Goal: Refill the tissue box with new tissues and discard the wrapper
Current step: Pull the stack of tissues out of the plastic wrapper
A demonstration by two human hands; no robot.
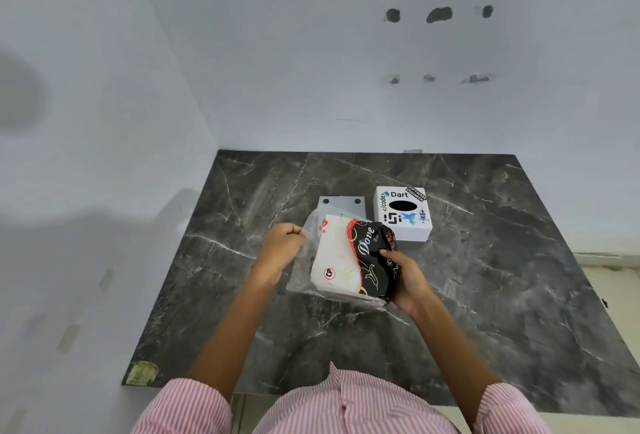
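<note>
From the head view, I see the tissue pack (341, 257) held just in front of the white tissue box (402, 213), above the dark marble counter (485, 278). My left hand (282, 243) pinches the clear wrapper (313, 226) edge with curled fingers; my right hand (405, 278) grips the pack's black end, fingers wrapped around it.

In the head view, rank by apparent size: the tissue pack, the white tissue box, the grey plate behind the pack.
1. tissue pack, largest, though held up nearer the camera, which inflates it.
2. white tissue box.
3. grey plate, smallest as seen, but the pack hides part of it, so its true rank is unsure.
</note>
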